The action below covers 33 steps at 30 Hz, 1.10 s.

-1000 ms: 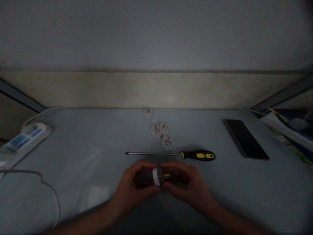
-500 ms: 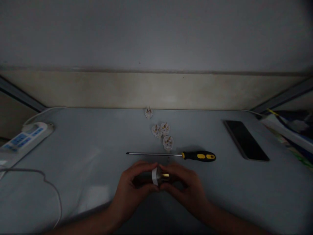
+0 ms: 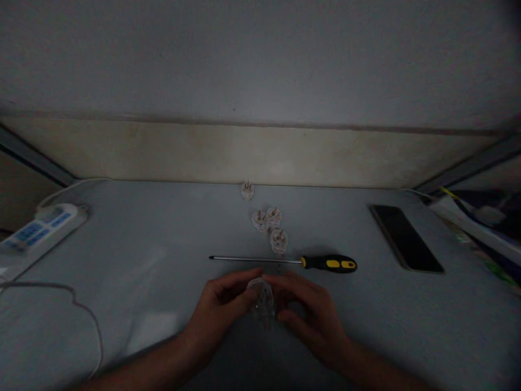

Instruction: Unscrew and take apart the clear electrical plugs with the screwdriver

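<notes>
Between my hands, near the table's front edge, is a clear plastic plug piece (image 3: pixel 264 304). My left hand (image 3: pixel 223 304) pinches its left side between thumb and fingers. The index finger of my right hand (image 3: pixel 307 304) touches its upper right edge, while the right thumb stands apart from it. A screwdriver (image 3: pixel 280 261) with a black and yellow handle lies just beyond my hands. Past it sit clear plug pieces with brass pins: a near one (image 3: pixel 279 240), two side by side (image 3: pixel 273 217), and one at the back (image 3: pixel 247 190).
A white power strip (image 3: pixel 44 231) with blue sockets lies at the left, with a grey cable (image 3: pixel 87 307) curving toward the front. To the right is a dark phone (image 3: pixel 407 239). Papers and bags (image 3: pixel 484 222) are piled at the far right, and a wall (image 3: pixel 260 155) borders the back.
The held plug piece has turned, so its pins no longer show and its clear flat face is visible. My right thumb has moved away from it.
</notes>
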{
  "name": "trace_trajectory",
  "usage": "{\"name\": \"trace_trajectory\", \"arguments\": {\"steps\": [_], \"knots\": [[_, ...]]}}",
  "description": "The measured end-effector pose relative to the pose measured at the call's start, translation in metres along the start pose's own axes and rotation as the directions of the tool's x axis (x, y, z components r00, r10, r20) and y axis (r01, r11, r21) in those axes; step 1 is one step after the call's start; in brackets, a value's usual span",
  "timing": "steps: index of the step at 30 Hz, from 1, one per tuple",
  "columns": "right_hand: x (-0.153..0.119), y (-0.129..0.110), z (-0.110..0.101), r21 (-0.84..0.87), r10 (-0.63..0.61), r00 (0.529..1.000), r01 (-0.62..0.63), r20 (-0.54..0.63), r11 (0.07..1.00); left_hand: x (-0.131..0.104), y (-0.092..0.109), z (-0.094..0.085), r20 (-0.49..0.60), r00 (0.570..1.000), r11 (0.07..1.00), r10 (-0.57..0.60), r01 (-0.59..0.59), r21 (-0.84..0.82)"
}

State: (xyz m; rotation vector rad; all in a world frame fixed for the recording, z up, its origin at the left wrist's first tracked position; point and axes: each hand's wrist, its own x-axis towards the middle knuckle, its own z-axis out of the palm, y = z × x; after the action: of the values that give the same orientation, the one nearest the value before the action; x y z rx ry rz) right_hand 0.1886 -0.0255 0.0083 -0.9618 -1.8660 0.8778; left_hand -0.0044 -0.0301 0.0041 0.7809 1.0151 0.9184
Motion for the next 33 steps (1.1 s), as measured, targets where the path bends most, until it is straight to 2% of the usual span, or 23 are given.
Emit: {"name": "trace_trajectory", "arguments": {"steps": [3,5,7,9,13,16,19,24,27,29,33], "knots": [[0.008,0.003,-0.016,-0.151,0.011,0.999,-0.017,-0.044,0.988,0.002,0.003,-0.005,-0.057,0.998,0.998,-0.018,0.021,0.065],[0.015,0.009,-0.027,-0.334,-0.071,0.995,0.045,-0.065,0.941,0.002,0.006,-0.008,-0.071,0.997,0.994,-0.015,0.022,0.104],[0.019,0.016,-0.036,-0.498,-0.166,0.986,0.149,0.01,0.855,0.002,0.008,-0.009,-0.06,0.998,0.99,0.003,0.005,0.14],[0.02,0.023,-0.04,-0.601,-0.197,0.974,0.226,0.115,0.767,0.002,0.009,-0.009,-0.035,0.999,0.982,0.035,-0.028,0.186],[0.016,0.033,-0.036,-0.67,-0.195,0.958,0.288,0.212,0.684,0.002,0.009,-0.007,0.053,0.992,0.926,0.111,-0.123,0.356],[0.017,0.033,-0.034,-0.685,-0.19,0.955,0.295,0.227,0.666,0.003,0.009,-0.006,0.118,0.96,0.795,0.253,-0.276,0.54],[0.021,0.03,-0.046,-0.681,-0.134,0.965,0.256,0.227,0.686,0.007,0.009,-0.008,0.196,0.896,0.636,0.399,-0.424,0.644],[0.014,0.039,-0.101,-0.741,0.053,0.981,0.104,0.186,0.664,0.014,0.006,-0.013,0.228,0.837,0.47,0.498,-0.481,0.74],[0.003,0.057,-0.131,-0.716,0.132,0.974,0.042,0.185,0.697,0.016,0.004,-0.014,0.243,0.823,0.443,0.513,-0.497,0.746],[0.0,0.064,-0.142,-0.674,0.177,0.964,0.004,0.199,0.739,0.016,0.003,-0.014,0.238,0.824,0.446,0.514,-0.494,0.746],[0.005,0.054,-0.15,-0.545,0.309,0.922,-0.138,0.236,0.827,0.019,0.004,-0.016,0.246,0.8,0.412,0.548,-0.513,0.753]]}}
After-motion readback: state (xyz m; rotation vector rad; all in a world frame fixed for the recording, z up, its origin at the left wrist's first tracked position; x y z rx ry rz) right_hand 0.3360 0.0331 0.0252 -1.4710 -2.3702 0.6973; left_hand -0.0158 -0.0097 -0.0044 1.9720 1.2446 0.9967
